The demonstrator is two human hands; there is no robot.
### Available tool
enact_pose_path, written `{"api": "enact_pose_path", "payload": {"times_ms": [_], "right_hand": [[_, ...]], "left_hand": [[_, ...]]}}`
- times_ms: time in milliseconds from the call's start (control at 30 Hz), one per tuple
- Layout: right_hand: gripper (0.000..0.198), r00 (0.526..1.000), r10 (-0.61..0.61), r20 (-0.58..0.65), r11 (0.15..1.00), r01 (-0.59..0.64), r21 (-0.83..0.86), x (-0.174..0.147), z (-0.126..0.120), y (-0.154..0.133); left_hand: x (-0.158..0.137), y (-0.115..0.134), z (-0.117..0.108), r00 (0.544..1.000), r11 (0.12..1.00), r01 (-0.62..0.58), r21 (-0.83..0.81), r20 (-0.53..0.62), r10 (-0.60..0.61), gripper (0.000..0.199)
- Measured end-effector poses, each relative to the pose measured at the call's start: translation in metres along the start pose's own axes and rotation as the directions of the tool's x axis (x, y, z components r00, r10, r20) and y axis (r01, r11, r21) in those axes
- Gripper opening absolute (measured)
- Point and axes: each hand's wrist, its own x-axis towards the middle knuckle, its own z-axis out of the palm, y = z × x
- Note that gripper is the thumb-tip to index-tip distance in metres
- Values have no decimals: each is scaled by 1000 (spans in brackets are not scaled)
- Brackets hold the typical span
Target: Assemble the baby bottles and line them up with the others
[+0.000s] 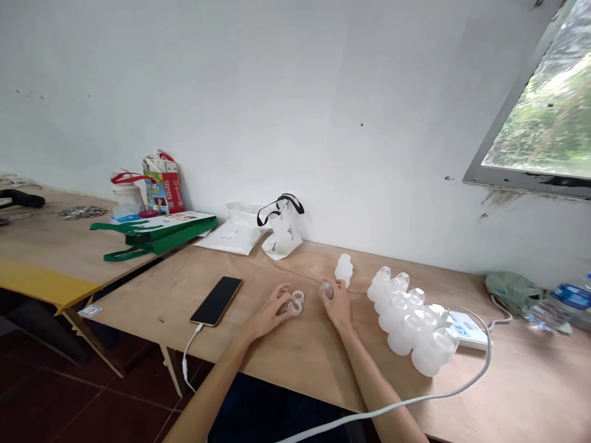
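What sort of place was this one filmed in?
Probably a simple workroom, perhaps a small workshop: a wooden table stands against a plain, marked wall, with a cluster of translucent containers to the right of the right hand.

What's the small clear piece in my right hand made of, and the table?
Small clear piece: glossy, probably plastic, possibly glass, given its see-through look and highlights. Table: likely wood or plywood, fairly matte, judging by its brown, uneven-toned surface.
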Motion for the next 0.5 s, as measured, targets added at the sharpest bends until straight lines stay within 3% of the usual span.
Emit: {"api": "enact_pose_path", "payload": {"times_ms": [267, 367, 500], "right_hand": [[35, 980, -3, 201, 996, 20, -85, -16, -32, -8], [38, 976, 25, 216, 995, -2, -104, -28, -51, -10], [39, 980, 55, 191, 993, -34, -112, -47, -69, -15]], "left_hand": [[-2, -4, 11, 990, 977, -81, 195, -97, 102, 10], [-1, -7, 15, 986, 965, -89, 249, -119, 121, 8], [-2, -9, 18, 987, 981, -37, 189, -147, 66, 15]]}}
